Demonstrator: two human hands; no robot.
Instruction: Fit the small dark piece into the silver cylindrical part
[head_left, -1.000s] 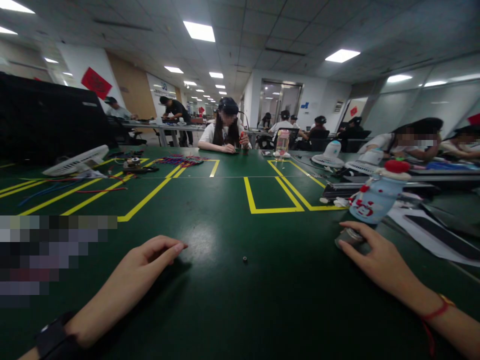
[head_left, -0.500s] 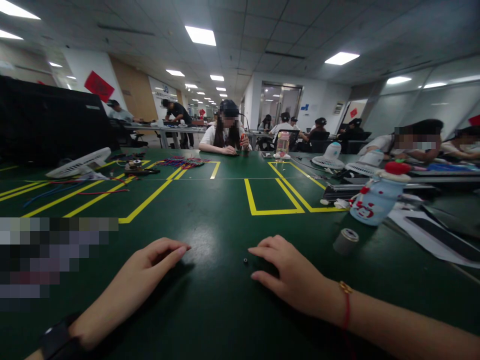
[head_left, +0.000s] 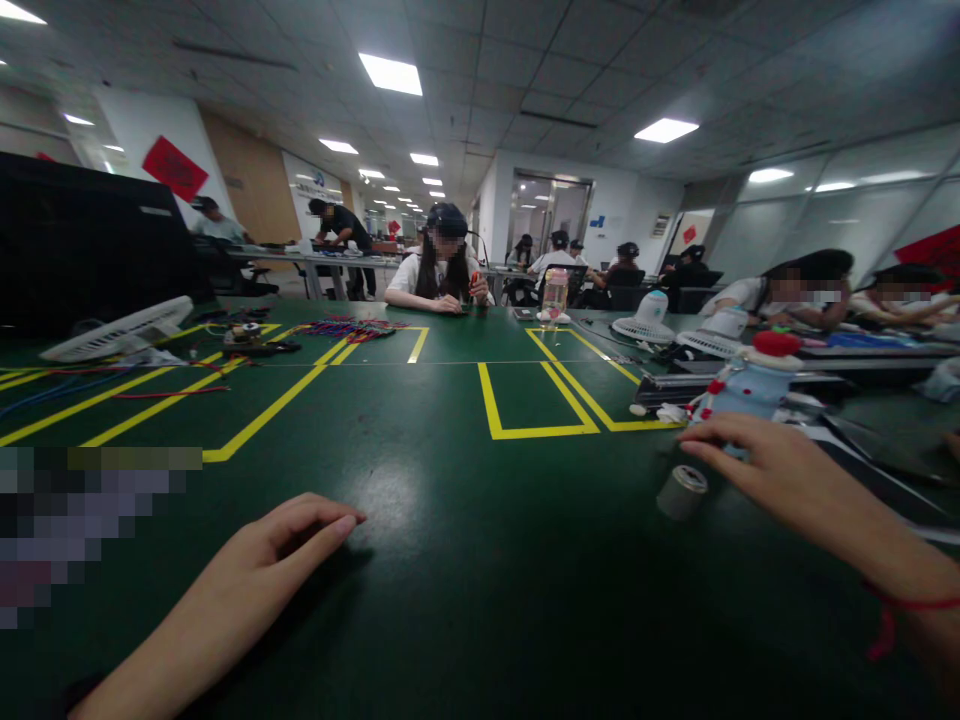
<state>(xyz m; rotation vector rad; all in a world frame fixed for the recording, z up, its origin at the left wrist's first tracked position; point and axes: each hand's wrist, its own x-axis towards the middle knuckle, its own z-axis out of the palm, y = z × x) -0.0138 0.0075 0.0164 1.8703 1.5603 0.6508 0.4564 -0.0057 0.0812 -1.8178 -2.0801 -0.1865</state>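
My left hand (head_left: 289, 550) rests low over the green table (head_left: 450, 600), its thumb and fingertips drawn together with nothing visible between them. To the right, my right hand (head_left: 772, 465) hovers just above and beside a small grey cylindrical can (head_left: 684, 492). Thumb and forefinger of that hand meet in a pinch near the can's top; whatever sits between them is too small or hidden to make out. Behind those fingers stands a light-blue snowman-shaped bottle (head_left: 750, 388) with a red top, partly covered by the hand.
Yellow tape (head_left: 540, 433) marks outlines on the table. Coloured wires (head_left: 352, 328) and a white fan (head_left: 120, 330) lie at left, below a black monitor (head_left: 90, 240). A person (head_left: 442, 270) sits opposite. A clear bottle (head_left: 555, 295) and white fans (head_left: 645, 318) stand farther back.
My right hand has moved right from mid-table to the can, its fingers closing. The small dark ring-like piece formerly beside it no longer shows on the table. My left hand keeps its pose.
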